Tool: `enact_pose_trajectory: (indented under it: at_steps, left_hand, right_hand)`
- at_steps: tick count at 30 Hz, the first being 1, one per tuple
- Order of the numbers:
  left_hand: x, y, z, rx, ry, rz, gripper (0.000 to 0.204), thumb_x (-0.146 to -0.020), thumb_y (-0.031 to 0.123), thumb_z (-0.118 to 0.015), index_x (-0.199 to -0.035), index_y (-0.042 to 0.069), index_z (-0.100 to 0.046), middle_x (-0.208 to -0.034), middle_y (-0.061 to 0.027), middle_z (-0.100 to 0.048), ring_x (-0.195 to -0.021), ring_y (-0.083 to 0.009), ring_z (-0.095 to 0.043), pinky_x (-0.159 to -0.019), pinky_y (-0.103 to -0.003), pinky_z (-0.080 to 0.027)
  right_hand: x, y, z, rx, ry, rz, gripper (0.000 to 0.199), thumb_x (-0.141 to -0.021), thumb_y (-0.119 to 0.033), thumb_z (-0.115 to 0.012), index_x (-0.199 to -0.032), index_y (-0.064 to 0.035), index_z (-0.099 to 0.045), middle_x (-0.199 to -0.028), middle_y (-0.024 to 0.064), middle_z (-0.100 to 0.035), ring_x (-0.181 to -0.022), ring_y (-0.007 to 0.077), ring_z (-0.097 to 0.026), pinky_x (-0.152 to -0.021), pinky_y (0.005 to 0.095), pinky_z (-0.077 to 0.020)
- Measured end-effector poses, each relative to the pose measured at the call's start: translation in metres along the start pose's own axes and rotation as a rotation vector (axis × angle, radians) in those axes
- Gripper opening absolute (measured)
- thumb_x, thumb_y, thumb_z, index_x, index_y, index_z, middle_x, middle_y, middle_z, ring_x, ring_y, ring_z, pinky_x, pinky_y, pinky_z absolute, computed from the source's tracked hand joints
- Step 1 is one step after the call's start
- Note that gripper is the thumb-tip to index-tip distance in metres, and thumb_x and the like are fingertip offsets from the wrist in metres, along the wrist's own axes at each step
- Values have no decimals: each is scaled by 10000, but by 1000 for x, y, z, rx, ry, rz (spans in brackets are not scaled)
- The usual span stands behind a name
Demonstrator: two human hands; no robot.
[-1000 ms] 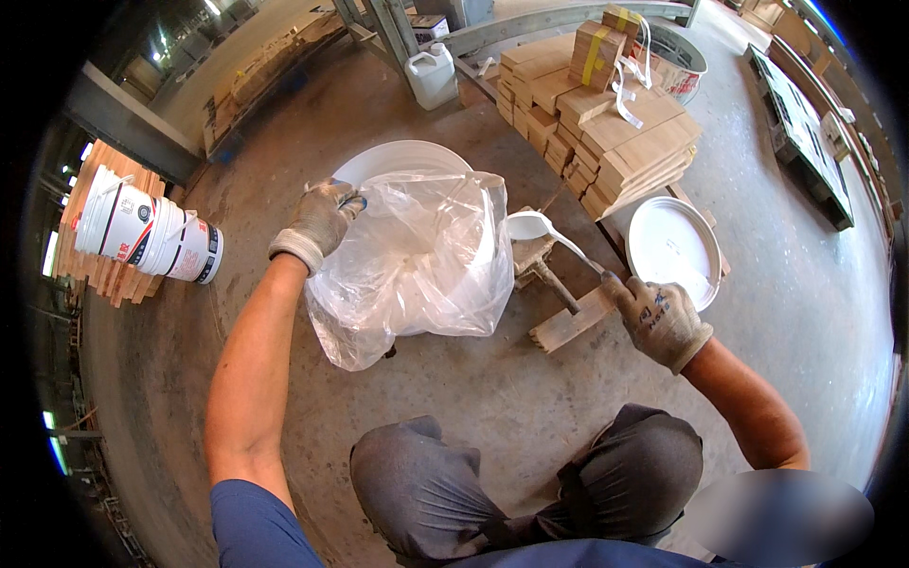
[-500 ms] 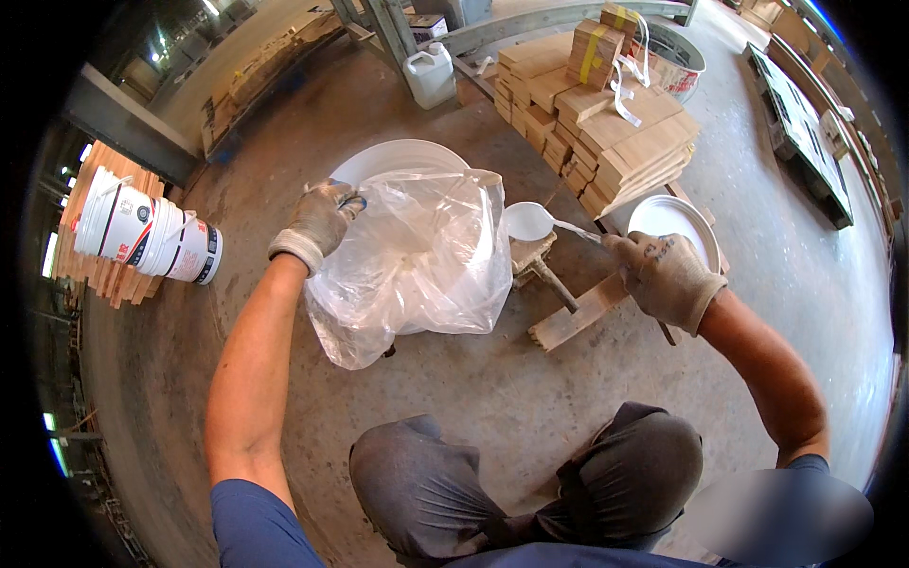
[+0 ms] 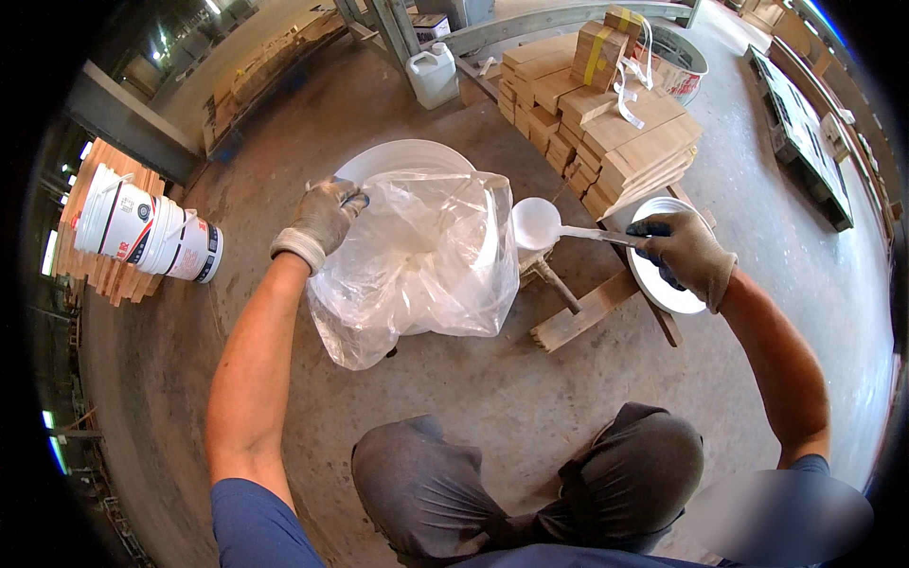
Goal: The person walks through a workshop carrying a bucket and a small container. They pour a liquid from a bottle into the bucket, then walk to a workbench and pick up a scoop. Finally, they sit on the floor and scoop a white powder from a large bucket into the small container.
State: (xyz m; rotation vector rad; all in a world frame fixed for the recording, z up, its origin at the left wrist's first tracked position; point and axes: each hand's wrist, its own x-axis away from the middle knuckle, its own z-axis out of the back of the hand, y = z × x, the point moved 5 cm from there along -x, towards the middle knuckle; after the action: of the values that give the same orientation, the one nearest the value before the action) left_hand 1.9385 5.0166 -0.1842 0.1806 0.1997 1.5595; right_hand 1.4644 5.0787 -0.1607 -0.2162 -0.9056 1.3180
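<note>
My left hand [image 3: 329, 216], gloved, is closed on the gathered edge of a clear plastic bag [image 3: 407, 275]. The bag drapes over a large white bucket [image 3: 407, 150] and hides most of it. Right of the bag, a white ladle [image 3: 537, 224] has its bowl over a wooden-handled tool [image 3: 557, 287], perhaps a brush; I cannot tell whether they touch. Its handle points toward my right hand [image 3: 686, 256]. That gloved hand has its fingers apart around the handle's end, over a round white lid [image 3: 663, 289].
Boards [image 3: 597, 317] lie under the lid and tool. A stack of wooden blocks [image 3: 606, 123] stands behind. At left are white pails [image 3: 151, 232] by stacked wood strips. A white jug [image 3: 434, 76] stands beside a metal post [image 3: 388, 47]. A pallet [image 3: 800, 137] is at far right.
My right hand has loosened from a closed grip on the ladle handle and shifted right, fingers spreading. The ladle's bowl has turned slightly and moved a little right. My left hand keeps its hold.
</note>
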Motion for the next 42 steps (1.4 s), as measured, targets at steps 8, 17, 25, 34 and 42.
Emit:
enact_pose_trajectory:
  at_steps: [8, 17, 25, 34, 42]
  left_hand:
    - [-1, 4, 5, 32, 101, -80, 273, -915, 228, -761, -1096, 25, -759, -1189, -184, -704, -1106, -374, -656, -996, -428, -502]
    - [1, 11, 8, 53, 87, -64, 280, -911, 225, -770, -1092, 13, -752, -1192, -168, -706, -1093, -375, -656, -998, -421, -503]
    - [-8, -13, -5, -7, 106, -145, 317, -956, 305, -701, -1151, 60, -745, -1178, -171, -723, -1113, -381, -665, -1072, -451, -458]
    - [-20, 42, 17, 85, 46, -121, 328, -1016, 308, -580, -1227, 84, -696, -1177, -242, -709, -1150, -423, -648, -1061, -479, -473]
    - [-31, 72, 34, 378, 50, -113, 250, -1025, 286, -587, -1116, 77, -690, -1062, -183, -753, -1027, -341, -720, -1078, -494, -437]
  right_hand:
    - [-13, 27, -1, -292, -60, -97, 226, -963, -132, -633, -1096, -12, -770, -867, 51, -703, -686, 113, -651, -594, 272, -538]
    - [-15, 43, -3, -521, -64, -256, 190, -973, -148, -613, -870, -34, -725, -717, 30, -611, -490, 114, -525, -421, 306, -386]
    - [4, 39, 21, -466, -83, -172, 165, -955, -111, -592, -977, -14, -724, -662, 9, -569, -430, 96, -484, -358, 262, -355]
    - [70, -49, 95, -399, -1, 196, 479, -851, -233, -668, -1190, 105, -686, -652, -2, -605, -460, 26, -504, -404, 172, -421]
    - [83, -119, 93, -177, 63, 514, 442, -885, -266, -690, -1157, 82, -715, -717, 75, -684, -478, 24, -553, -416, 161, -459]
